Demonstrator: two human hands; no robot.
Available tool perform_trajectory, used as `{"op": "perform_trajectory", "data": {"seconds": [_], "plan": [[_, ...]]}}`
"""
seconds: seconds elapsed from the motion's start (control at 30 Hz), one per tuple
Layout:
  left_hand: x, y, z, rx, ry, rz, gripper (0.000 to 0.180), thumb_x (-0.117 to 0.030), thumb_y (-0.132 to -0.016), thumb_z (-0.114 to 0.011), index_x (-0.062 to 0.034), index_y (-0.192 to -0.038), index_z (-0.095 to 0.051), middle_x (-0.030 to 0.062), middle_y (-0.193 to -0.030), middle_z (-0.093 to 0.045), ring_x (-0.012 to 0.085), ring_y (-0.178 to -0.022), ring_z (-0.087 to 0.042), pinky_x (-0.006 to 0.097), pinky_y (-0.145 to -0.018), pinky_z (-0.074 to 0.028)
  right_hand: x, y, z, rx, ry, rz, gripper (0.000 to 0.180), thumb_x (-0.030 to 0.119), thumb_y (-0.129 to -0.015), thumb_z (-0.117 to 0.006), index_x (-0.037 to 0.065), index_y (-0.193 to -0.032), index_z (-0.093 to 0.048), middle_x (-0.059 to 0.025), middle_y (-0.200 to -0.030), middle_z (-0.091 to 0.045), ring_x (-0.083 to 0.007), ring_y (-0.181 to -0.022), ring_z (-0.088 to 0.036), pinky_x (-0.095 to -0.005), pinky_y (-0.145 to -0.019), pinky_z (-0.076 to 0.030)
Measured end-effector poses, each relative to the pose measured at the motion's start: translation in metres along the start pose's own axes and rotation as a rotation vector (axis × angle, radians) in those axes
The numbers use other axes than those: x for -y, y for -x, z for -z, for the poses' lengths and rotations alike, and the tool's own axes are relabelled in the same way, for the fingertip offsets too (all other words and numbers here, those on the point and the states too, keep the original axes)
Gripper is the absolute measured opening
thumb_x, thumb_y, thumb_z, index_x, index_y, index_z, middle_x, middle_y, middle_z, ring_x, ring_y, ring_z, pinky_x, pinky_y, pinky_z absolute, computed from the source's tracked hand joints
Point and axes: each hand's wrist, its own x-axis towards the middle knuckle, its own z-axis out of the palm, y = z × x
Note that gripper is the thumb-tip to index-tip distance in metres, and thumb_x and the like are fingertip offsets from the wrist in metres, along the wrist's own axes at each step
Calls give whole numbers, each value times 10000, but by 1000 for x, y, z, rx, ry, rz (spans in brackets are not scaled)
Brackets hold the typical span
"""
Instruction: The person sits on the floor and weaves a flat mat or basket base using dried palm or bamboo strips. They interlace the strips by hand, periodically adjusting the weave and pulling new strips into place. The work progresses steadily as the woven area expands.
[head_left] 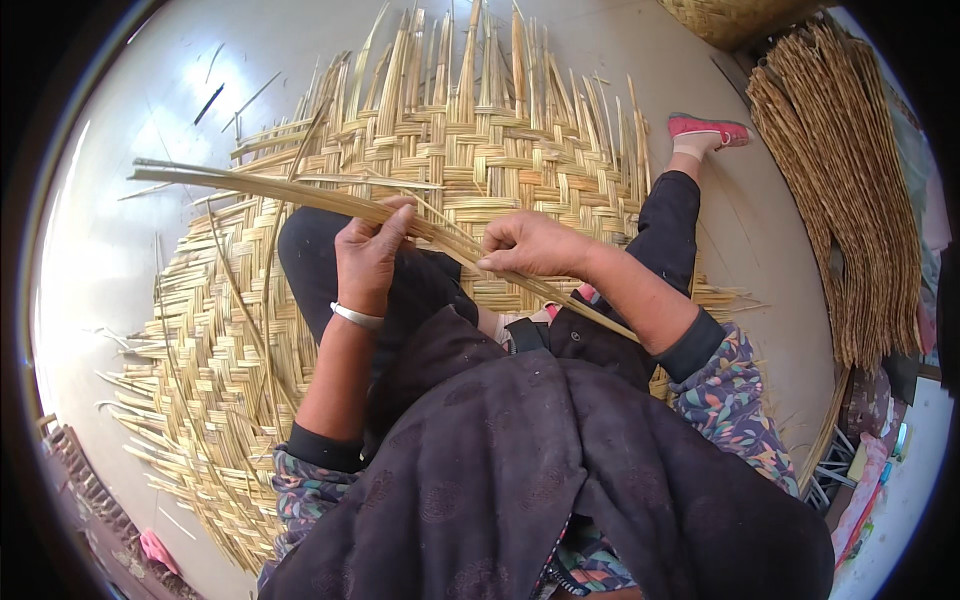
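Observation:
A bundle of long, straw-coloured reed strips slants across my lap, from the upper left down to the lower right. My left hand is closed around its middle, thumb on top. Further along the same strips, my right hand pinches them between thumb and curled fingers. Beneath me spreads a large woven reed mat, its flat strips crossing in a plaited pattern. Loose, unwoven strip ends stick out along its far and left edges. I sit on the mat with my legs bent over it.
A tall stack of brown reed bundles lies at the right. Behind it, at the top right, is part of a woven basket-like piece. Loose strips lie on the grey floor at the left. My red shoe rests beside the mat's right edge.

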Motion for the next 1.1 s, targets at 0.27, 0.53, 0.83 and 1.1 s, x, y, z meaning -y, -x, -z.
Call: {"op": "perform_trajectory", "data": {"seconds": [0.27, 0.53, 0.83, 1.1], "plan": [[12, -9, -2, -149, 300, 255, 246, -158, -852, -637, -32, -1061, -611, 38, -885, -644, 124, -762, -627, 215, -617, -514, -16, -9, 45, -62, 526, -85, 259, 306, -808, -647, 51, -777, -615, -38, -642, -581, -126, -629, -542, -304, -598, -434], [22, -37, -9, -122, 435, 278, 209, -140, -871, -605, -58, -1064, -597, 20, -887, -635, 112, -758, -623, 231, -651, -530, 6, -37, 64, 52, -5, -37, 237, 285, -843, -613, 50, -848, -637, -30, -703, -597, -123, -659, -539, -278, -618, -441], [37, -52, 3, -6, 406, 290, 240, -133, -862, -614, -53, -1086, -587, 36, -901, -641, 120, -769, -626, 252, -672, -541, -40, -60, 48, 187, -712, -136, 108, 149, -822, -659, 56, -864, -622, 33, -749, -594, -46, -660, -529, -201, -595, -430], [29, -58, -3, 75, 389, 293, 229, -121, -855, -620, -35, -1066, -599, 67, -917, -648, 139, -806, -631, 250, -682, -542, -36, -58, 49, 196, -853, -148, 129, 181, -797, -690, 86, -858, -628, 35, -709, -590, -48, -596, -520, -186, -537, -410]]}}
